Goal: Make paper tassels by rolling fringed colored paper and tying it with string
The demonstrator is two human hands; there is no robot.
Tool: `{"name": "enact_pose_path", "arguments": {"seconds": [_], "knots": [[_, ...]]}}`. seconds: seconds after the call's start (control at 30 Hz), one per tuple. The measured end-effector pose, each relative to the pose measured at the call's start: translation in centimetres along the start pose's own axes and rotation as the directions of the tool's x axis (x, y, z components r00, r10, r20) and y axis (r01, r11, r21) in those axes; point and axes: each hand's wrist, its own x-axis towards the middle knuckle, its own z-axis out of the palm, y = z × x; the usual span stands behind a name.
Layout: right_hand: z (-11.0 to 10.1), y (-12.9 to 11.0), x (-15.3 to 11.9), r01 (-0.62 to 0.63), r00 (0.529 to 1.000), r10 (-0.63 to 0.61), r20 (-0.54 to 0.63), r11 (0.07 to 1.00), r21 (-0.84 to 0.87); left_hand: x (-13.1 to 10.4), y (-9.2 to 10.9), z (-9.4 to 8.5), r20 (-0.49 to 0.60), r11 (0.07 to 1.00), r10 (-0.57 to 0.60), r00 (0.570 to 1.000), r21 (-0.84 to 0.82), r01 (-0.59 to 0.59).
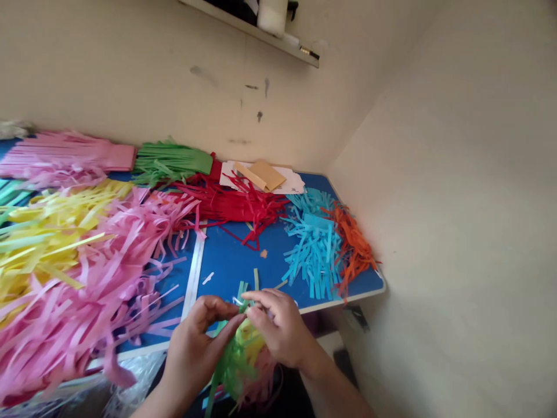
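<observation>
Both hands meet at the table's front edge over a tassel of fringed paper strips (246, 348) in green, yellow and pink. My left hand (202, 331) pinches its top between thumb and forefinger. From the other side, my right hand (278, 325) has thumb and fingers closed on the same top. A bit of white string or tie (237, 301) shows by the fingertips, partly hidden. A few green strip ends poke up past the fingers, and the coloured strips hang below toward the lap.
Pink fringed paper (117, 249) and yellow fringe (65, 215) cover the left of the blue table (230, 255). Green fringe (174, 159), red fringe (235, 203) and cardboard pieces (267, 174) lie along the wall. Blue fringe (313, 244) and orange fringe (354, 244) sit right. A shelf (261, 38) juts out above.
</observation>
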Motion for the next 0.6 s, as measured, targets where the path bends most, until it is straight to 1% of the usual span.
{"name": "enact_pose_path", "arguments": {"seconds": [0.03,0.07,0.1,0.17,0.2,0.27,0.3,0.33,0.37,0.4,0.43,0.47,0.5,0.53,0.57,0.6], "knots": [[-0.2,-0.1,0.1,-0.033,0.998,0.033,0.061,0.999,0.0,0.0,0.0,-0.1,-0.011,0.99,0.088,0.996,0.11,-0.087],[-0.3,-0.1,0.2,-0.063,0.994,0.063,0.091,0.998,-0.006,0.1,0.0,-0.1,-0.011,0.963,0.175,0.985,0.211,-0.168],[-0.3,0.0,0.2,-0.084,0.992,0.086,0.092,0.996,-0.017,0.2,0.1,-0.1,-0.002,0.922,0.263,0.965,0.295,-0.25],[0.1,0.4,0.3,-0.083,0.996,0.084,0.032,0.996,-0.032,0.5,0.5,0.1,0.041,0.82,0.429,0.903,0.401,-0.408],[0.2,0.7,0.4,-0.06,0.998,0.059,-0.007,0.998,-0.029,0.7,0.7,0.3,0.061,0.772,0.495,0.867,0.428,-0.471],[-0.3,1.0,0.9,-0.003,0.997,0.004,-0.072,1.0,0.023,1.2,1.2,0.7,0.105,0.692,0.589,0.801,0.448,-0.567],[-1.2,0.9,1.5,0.007,0.997,-0.001,-0.073,0.997,0.079,1.4,1.3,0.9,0.132,0.662,0.614,0.778,0.45,-0.599],[-2.7,0.6,2.4,-0.001,0.998,0.01,-0.057,0.987,0.16,1.7,1.4,1.1,0.163,0.639,0.627,0.762,0.451,-0.623],[-4.7,-0.1,3.6,-0.019,0.999,0.029,-0.034,0.966,0.258,1.9,1.4,1.4,0.205,0.616,0.64,0.741,0.439,-0.654],[-7.3,-1.1,5.2,-0.049,0.999,0.051,0.003,0.932,0.358,2.1,1.3,1.8,0.256,0.596,0.647,0.719,0.419,-0.685],[-10.4,-2.5,7.2,-0.015,0.997,0.044,-0.056,0.896,0.444,2.3,1.1,2.1,0.311,0.585,0.643,0.7,0.39,-0.711],[-13.7,-4.2,9.4,0.067,0.982,0.027,-0.186,0.874,0.481,2.4,0.7,2.5,0.367,0.583,0.636,0.679,0.348,-0.734],[-17.2,-6.0,11.8,0.199,0.924,-0.004,-0.382,0.859,0.471,2.4,0.2,2.9,0.428,0.59,0.619,0.658,0.301,-0.75],[-20.6,-7.7,14.3,0.321,0.82,-0.047,-0.57,0.862,0.392,2.4,-0.4,3.3,0.498,0.608,0.584,0.641,0.255,-0.752],[-23.6,-9.2,16.6,0.375,0.707,-0.109,-0.698,0.895,0.24,2.3,-1.2,3.7,0.569,0.631,0.542,0.619,0.21,-0.746],[-26.2,-10.3,18.6,0.333,0.614,-0.157,-0.774,0.94,0.074,2.2,-2.1,4.0,0.647,0.658,0.477,0.595,0.185,-0.73]]}}
